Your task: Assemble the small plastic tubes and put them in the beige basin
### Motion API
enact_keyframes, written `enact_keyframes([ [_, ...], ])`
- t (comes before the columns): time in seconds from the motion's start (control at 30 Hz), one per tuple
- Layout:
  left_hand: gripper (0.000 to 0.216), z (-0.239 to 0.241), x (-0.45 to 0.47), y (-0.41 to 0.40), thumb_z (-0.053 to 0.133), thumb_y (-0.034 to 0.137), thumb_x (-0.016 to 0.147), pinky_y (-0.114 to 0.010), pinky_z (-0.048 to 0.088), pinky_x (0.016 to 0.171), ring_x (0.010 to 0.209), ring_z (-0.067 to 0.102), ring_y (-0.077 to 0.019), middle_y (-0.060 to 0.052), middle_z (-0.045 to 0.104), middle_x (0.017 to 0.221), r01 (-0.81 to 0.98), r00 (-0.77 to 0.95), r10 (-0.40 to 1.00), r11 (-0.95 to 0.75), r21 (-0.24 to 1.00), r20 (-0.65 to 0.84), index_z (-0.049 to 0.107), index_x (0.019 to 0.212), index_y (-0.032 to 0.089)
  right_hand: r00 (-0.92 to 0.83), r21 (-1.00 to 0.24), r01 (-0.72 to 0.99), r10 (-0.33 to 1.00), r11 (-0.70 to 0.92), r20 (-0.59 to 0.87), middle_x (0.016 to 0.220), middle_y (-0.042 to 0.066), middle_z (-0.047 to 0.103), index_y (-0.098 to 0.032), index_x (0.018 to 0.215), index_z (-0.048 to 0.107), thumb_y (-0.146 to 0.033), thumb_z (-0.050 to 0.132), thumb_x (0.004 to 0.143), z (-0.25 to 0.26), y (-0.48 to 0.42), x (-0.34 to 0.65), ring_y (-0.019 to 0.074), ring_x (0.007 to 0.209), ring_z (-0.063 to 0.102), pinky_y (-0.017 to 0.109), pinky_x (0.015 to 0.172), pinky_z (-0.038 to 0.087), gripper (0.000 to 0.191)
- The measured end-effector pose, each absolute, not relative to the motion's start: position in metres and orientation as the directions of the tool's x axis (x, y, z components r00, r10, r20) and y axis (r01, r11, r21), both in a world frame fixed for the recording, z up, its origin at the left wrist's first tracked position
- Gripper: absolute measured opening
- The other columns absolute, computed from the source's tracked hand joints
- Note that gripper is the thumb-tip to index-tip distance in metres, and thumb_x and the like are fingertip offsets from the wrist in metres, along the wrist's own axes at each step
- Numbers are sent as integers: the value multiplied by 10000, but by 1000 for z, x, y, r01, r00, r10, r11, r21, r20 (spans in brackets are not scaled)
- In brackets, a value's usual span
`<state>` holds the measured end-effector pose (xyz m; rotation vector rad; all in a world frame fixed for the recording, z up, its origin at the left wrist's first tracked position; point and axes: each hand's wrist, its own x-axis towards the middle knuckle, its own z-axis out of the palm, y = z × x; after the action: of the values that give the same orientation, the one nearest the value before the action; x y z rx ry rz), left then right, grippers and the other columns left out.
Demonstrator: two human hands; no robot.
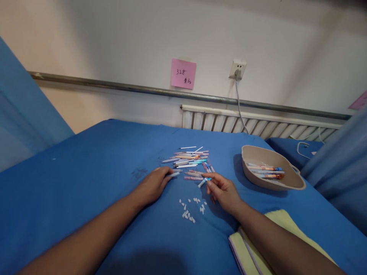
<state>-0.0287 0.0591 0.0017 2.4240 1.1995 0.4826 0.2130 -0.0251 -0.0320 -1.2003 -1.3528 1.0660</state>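
My left hand [155, 184] is at the left side of a loose pile of pens, its fingers closed on a pale pen barrel [174, 174] that sticks out to the right. My right hand [225, 192] is closed in a pinch just right of the pile; whatever lies between thumb and forefinger is too small to make out. Under its fingertips are a blue-and-white pen piece [202, 183] and pinkish patterned barrels [193, 178]. The main heap of pens and barrels [190, 156] lies beyond both hands, with thin white refills [186, 166] among them. Small white cone-shaped tips [187, 215] are scattered nearer to me.
A beige basket [289, 183] with several pens in it stands at the right. A folded yellow cloth [282, 221] lies under my right forearm. Blue cloth [86, 183] covers the table. Behind it are a radiator [218, 120], a rail and a plugged-in cable [238, 101].
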Motion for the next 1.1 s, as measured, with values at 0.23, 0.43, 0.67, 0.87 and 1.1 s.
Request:
enact_keyframes([
  [0.23, 255, 5, -26, 57, 386, 367, 882, -309, 428, 765, 847, 587, -213, -35, 644, 904, 651, 557, 820, -530, 544, 133, 585, 929, 214, -80, -951, 270, 988, 151, 134, 561, -40, 527, -190, 1098, 599, -308, 466, 846, -35, -25, 214, 77, 431, 403, 182, 421, 335, 309],
  [0.43, 185, 0, -29, 58, 465, 303, 837, -315, 415, 800, 884, 570, -213, -39, 636, 929, 642, 623, 766, -618, 454, 162, 602, 922, 213, -220, -702, 632, 945, 328, 243, 832, 18, 668, -240, 1125, 594, -218, 432, 867, -28, -30, 216, 135, 695, 592, 235, 646, 444, 305],
  [0.67, 175, -3, -27, 60, 478, 268, 817, -302, 409, 775, 864, 560, -204, -31, 632, 906, 647, 624, 765, -619, 445, 159, 608, 923, 218, -386, -347, 834, 903, 428, 188, 967, 49, 645, -240, 1148, 575, -146, 429, 873, -15, -35, 209, 167, 920, 575, 257, 834, 393, 325],
  [0.87, 187, -5, -23, 62, 496, 307, 803, -299, 411, 768, 853, 575, -208, -25, 648, 884, 644, 601, 781, -598, 478, 168, 626, 909, 222, -337, -316, 870, 925, 378, 177, 932, 62, 589, -247, 1112, 595, -177, 419, 890, -14, -33, 196, 173, 892, 545, 261, 787, 392, 292],
  [1.1, 255, -6, -34, 68, 482, 403, 815, -278, 430, 741, 816, 591, -191, -6, 660, 874, 592, 480, 857, -474, 651, 188, 622, 930, 223, -270, -366, 864, 932, 345, 239, 914, 60, 566, -219, 998, 618, -251, 442, 900, -19, -34, 192, 179, 895, 527, 283, 801, 390, 204],
])
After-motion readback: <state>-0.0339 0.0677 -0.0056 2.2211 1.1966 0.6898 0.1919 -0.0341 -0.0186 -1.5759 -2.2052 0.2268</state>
